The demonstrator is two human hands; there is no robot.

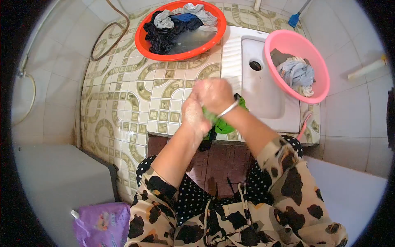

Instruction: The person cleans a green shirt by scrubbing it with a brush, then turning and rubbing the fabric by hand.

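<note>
In the middle of the head view, my left hand (194, 112) and my right hand (215, 94) are pressed together, closed on a wet bright green garment (224, 126). Its bulk hangs below my wrists, with a black part at the lower end; what lies inside my fists is hidden. Some motion blur covers my fingers. A silver bangle (228, 109) circles my right wrist. Just beyond my hands lies the tiled floor, with the white squat toilet (263, 96) close on the right.
A red basin (181, 57) at the back holds dark and grey clothes in cloudy water. On the toilet's right edge rests a pink basin (323, 82) with clothes. A purple bag (103, 224) lies lower left by a grey box-like surface (66, 177). A brown hose (119, 24) curls at upper left.
</note>
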